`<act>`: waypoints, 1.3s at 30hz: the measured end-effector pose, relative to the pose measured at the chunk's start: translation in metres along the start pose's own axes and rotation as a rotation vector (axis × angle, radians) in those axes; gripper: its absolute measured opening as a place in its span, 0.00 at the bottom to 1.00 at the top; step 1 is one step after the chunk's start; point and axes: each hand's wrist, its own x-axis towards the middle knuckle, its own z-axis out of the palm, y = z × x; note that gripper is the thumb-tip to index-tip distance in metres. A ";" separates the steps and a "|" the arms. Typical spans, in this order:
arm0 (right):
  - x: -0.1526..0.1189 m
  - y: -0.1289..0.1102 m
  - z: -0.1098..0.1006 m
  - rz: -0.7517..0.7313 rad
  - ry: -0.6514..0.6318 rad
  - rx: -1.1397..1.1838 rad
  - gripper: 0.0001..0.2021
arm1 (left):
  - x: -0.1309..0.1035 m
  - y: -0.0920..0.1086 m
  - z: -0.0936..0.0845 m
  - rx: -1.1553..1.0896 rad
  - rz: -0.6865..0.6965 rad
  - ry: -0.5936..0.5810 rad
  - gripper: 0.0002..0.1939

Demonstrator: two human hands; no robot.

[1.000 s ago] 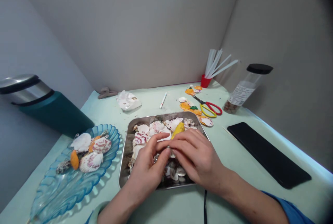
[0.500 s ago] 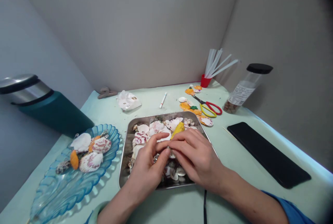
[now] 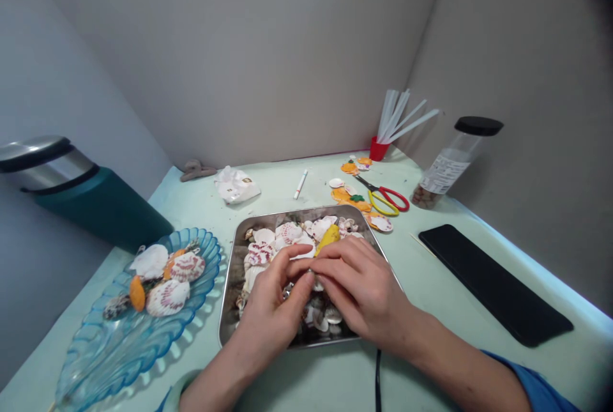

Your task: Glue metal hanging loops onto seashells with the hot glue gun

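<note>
My left hand and my right hand meet above a metal tray of seashells. The fingertips of both come together in a pinch around something tiny, mostly covered by the fingers; its kind cannot be made out. Just beyond my right hand's knuckles, a yellow object rests among the shells, its near end hidden. Smaller pale shells lie in the tray's near part, beneath my hands.
Left stands a blue scalloped dish holding shells, beside a teal bottle. Behind the tray are a plastic bag, a marker and scissors. A jar and black slab are right; a black cord runs in front.
</note>
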 end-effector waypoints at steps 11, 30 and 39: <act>0.002 0.000 -0.001 -0.015 0.017 0.023 0.13 | 0.000 -0.001 0.001 -0.011 0.001 0.008 0.13; 0.002 0.000 -0.001 -0.018 -0.007 0.025 0.13 | -0.001 -0.004 -0.001 0.044 0.002 0.008 0.14; 0.000 0.001 0.000 -0.008 -0.007 0.012 0.12 | -0.001 -0.002 -0.001 0.083 -0.003 -0.002 0.14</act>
